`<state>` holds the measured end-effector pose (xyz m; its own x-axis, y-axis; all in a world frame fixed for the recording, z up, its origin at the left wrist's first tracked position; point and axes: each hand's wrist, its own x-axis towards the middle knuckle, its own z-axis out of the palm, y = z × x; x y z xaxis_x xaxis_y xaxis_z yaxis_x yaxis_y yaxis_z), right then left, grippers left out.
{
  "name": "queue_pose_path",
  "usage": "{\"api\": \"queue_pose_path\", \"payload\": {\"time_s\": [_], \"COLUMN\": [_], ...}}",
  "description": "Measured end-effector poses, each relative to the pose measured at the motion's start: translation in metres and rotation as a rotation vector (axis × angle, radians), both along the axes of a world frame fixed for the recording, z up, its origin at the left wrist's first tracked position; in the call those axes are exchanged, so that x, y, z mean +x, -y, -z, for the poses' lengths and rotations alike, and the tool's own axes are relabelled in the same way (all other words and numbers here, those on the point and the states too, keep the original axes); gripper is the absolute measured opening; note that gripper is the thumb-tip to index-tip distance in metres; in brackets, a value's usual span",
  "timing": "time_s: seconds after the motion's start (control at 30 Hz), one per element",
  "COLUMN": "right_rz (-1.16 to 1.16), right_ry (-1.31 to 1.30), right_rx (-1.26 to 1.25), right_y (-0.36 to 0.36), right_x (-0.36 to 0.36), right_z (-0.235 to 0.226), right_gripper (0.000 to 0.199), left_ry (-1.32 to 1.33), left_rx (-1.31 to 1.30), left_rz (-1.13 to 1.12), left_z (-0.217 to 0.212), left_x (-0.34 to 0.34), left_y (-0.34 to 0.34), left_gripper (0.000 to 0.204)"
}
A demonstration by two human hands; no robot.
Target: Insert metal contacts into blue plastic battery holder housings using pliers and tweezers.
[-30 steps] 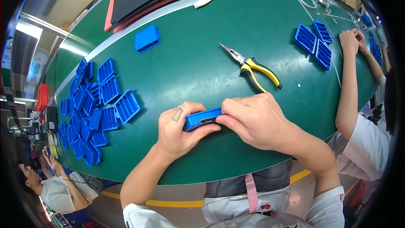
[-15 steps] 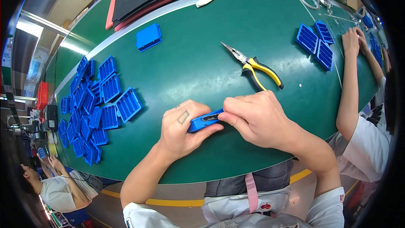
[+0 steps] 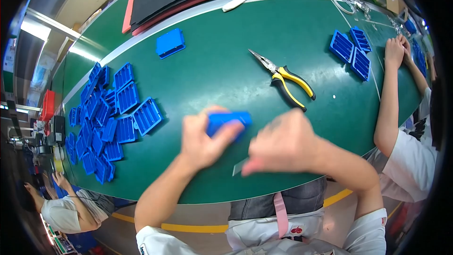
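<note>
The blue case [image 3: 222, 119] is grasped by the left grip [image 3: 199, 138], the thumb being laid across it, presumably for steadying above the counter [image 3: 203, 82]. A thin pale piece [image 3: 239, 167], blurred, appears to be pinched in the right grip [image 3: 284, 145], apart from the case. Beyond the right grip, pliers [image 3: 282, 72] are laid handles-nearest, apparently for ready pickup. Blue slotted trays [image 3: 126, 97] are heaped left of the left grip, seemingly within reach.
</note>
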<state>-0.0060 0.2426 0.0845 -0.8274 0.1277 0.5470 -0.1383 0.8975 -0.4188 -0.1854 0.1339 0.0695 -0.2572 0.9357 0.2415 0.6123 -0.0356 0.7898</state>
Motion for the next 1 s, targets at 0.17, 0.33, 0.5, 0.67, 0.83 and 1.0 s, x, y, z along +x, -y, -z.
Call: {"api": "queue_pose_path", "payload": {"time_s": [0.17,0.33,0.5,0.67,0.83,1.0], "right_rz": [0.165,0.25,0.287,0.342,0.178,0.154], "right_ry": [-0.195,-0.078,-0.061,-0.006,-0.019,-0.098], "right_rx": [0.085,-0.201,-0.371,-0.392,-0.567,-0.513], "right_y": [0.0,-0.015,-0.013,-0.019,-0.012,-0.007], "right_x": [0.003,0.003,-0.002,-0.002,-0.003,-0.01], "right_z": [-0.005,0.0,0.004,0.011,0.009,0.009], "right_gripper": [0.041,0.032,0.01,0.006,0.013,0.012], "left_ry": [0.034,0.128,0.256,0.269,0.329,0.221], "left_rx": [0.081,-0.011,-0.018,-0.117,-0.144,-0.071], "left_rz": [0.07,0.088,0.119,0.118,0.083,0.113], "left_z": [0.0,0.004,0.003,0.002,0.006,0.004], "left_x": [-0.013,-0.002,0.006,0.009,0.009,0.012], "left_y": [-0.001,-0.003,0.001,0.002,0.002,0.001], "left_gripper": [0.024,0.025,0.028,0.027,0.025,0.024]}}
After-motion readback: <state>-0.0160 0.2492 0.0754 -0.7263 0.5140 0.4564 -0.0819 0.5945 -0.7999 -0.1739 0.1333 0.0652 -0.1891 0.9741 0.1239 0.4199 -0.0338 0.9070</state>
